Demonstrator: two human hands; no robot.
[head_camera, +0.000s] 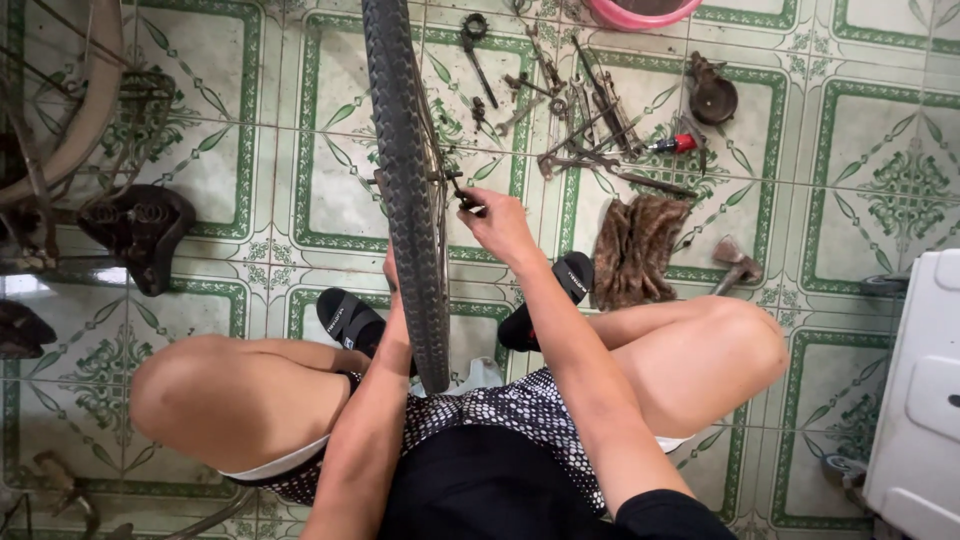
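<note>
Wheel: the bicycle wheel (408, 180) stands upright on edge between your knees, its tyre tread facing the camera, its hub at mid-height.
Axle end: a small dark tool (469, 201) sits at the right side of the hub; I cannot tell its kind.
Right hand: your right hand (500, 228) is pinched closed on that tool at the axle. Keep it square to the axle, so it does not slip.
Left hand: your left hand (392, 272) is mostly hidden behind the tyre; whether it grips is not visible. Judgement: it should brace the wheel against turning.
Surroundings: loose wrenches (585, 120) lie spread on the tiled floor (880, 150) beyond, a brown rag (638, 248) near your right foot, a saddle (140, 230) to the left.
Risk: the wheel could roll; keep your knees close.
</note>
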